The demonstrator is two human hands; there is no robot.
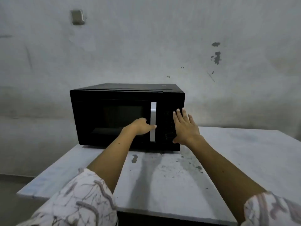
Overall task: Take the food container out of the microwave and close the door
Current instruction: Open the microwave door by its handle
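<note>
Grey, stained wall (146, 46) rises behind a pale, smudged table (228, 152), at whose far edge a black microwave (114, 111) stands with its door shut. At the silver handle (153, 121), the left hand (140, 127) curls its fingers round the lower part of the bar, while the right hand (185, 128) lies flat and spread on the control panel (168, 126) just right of it, holding nothing. Behind the dark door glass no food container can be made out; patterned sleeves (78, 204) cover both near upper arms.

Stained grey wall (146, 46), scuffed white table (236, 152)
</note>
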